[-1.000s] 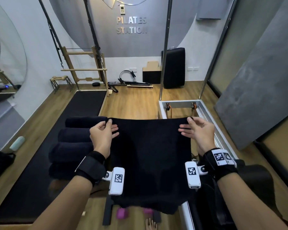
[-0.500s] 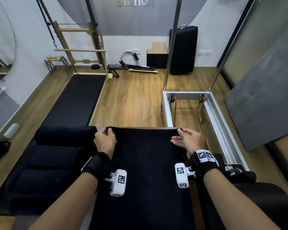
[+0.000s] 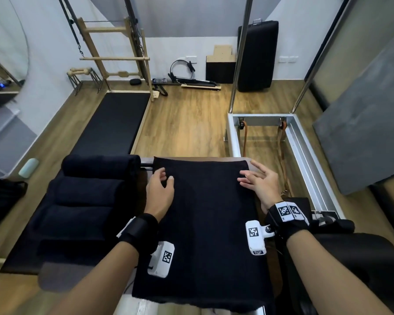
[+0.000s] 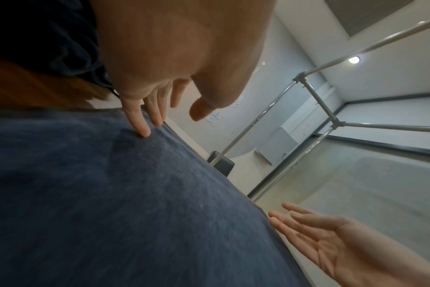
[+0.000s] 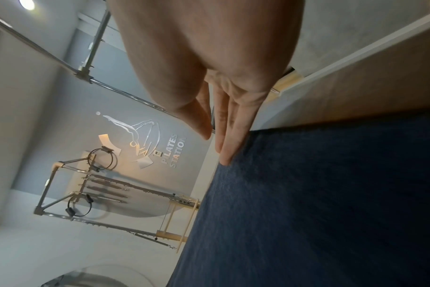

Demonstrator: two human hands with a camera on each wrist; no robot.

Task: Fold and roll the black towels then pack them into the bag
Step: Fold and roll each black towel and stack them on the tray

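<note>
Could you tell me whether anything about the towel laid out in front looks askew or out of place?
Nothing much stands out. The black towel lies flat, its far edge straight, with the left hand and right hand open at its far corners. Its near edge hangs slightly over the surface's front.

Even indoor light; wrist views soft, edges warped.
</note>
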